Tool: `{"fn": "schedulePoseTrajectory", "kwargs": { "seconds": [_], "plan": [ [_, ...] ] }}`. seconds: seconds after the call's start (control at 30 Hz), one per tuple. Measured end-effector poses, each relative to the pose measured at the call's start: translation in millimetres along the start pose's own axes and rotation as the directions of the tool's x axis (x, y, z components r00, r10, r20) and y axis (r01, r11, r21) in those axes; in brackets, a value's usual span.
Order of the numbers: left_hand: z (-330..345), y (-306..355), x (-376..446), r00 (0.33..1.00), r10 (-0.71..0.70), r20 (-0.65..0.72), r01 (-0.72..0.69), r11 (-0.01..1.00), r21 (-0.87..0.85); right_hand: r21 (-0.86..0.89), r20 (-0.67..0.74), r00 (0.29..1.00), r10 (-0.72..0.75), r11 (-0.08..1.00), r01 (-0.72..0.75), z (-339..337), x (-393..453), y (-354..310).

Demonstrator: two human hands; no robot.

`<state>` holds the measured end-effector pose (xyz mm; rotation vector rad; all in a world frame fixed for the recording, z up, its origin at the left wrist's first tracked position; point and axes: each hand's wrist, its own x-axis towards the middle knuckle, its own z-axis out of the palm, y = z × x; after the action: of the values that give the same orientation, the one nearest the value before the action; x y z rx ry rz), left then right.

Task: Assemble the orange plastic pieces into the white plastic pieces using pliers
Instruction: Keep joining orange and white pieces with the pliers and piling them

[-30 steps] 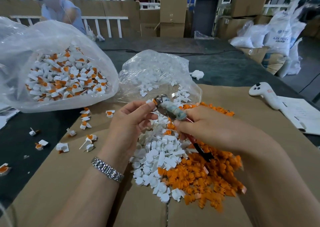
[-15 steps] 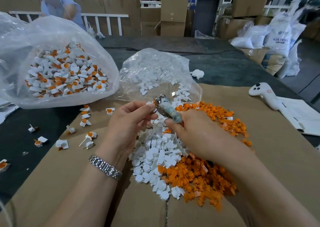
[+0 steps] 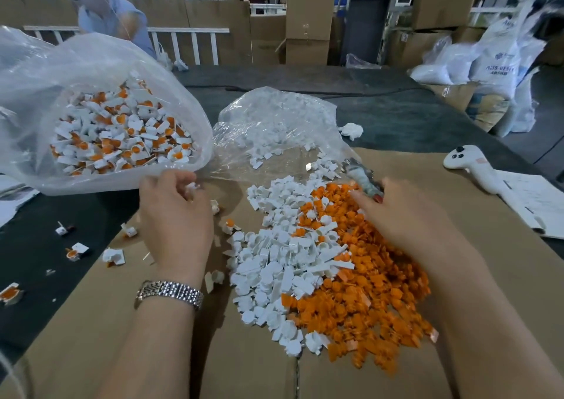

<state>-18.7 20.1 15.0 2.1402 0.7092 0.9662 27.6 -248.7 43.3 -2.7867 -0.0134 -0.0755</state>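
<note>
Cardboard-side bag of assembled pieces

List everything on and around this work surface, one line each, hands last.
white pieces: one loose heap, white, middle of the cardboard
orange pieces: one loose heap, orange, right of the white heap
big bag: one, clear, far left, holding joined white-and-orange parts
small bag: one, clear, behind the heaps, a few white pieces inside
scattered parts: several, white and orange, left of the heaps
cardboard: one sheet, brown, under the heaps
controller: one, white, far right
papers: white, right edge
wristwatch: one, silver, left wrist
pliers: one, held in the right hand
left hand: at the big bag's edge, pinching a white part
right hand: over the orange heap
</note>
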Motion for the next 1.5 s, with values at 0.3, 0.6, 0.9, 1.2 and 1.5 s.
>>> {"fn": "schedulePoseTrajectory", "kwargs": {
  "seconds": [0.3,0.6,0.9,1.2,1.5],
  "plan": [
    [3,5,-7,0.847,0.233,0.478,-0.291,0.955,0.049,-0.206,0.039,0.996,0.085,0.976,-0.076,17,-1,5],
    [20,17,-13,0.761,0.192,0.62,-0.374,0.911,0.176,-0.219,0.048,0.996,0.076,0.974,-0.064,23,-1,5],
    [23,11,-12,0.805,0.154,0.573,-0.119,0.988,-0.099,-0.135,0.056,0.998,0.029,0.991,-0.022,18,-2,4],
    [15,16,-18,0.743,0.167,0.648,0.189,0.877,-0.442,-0.157,0.144,0.953,-0.267,0.944,0.289,14,-11,-10],
    [15,19,-19,0.591,0.183,0.786,0.485,0.697,-0.527,-0.117,0.092,0.948,-0.304,0.942,0.314,13,-9,-4]
  ]
}}
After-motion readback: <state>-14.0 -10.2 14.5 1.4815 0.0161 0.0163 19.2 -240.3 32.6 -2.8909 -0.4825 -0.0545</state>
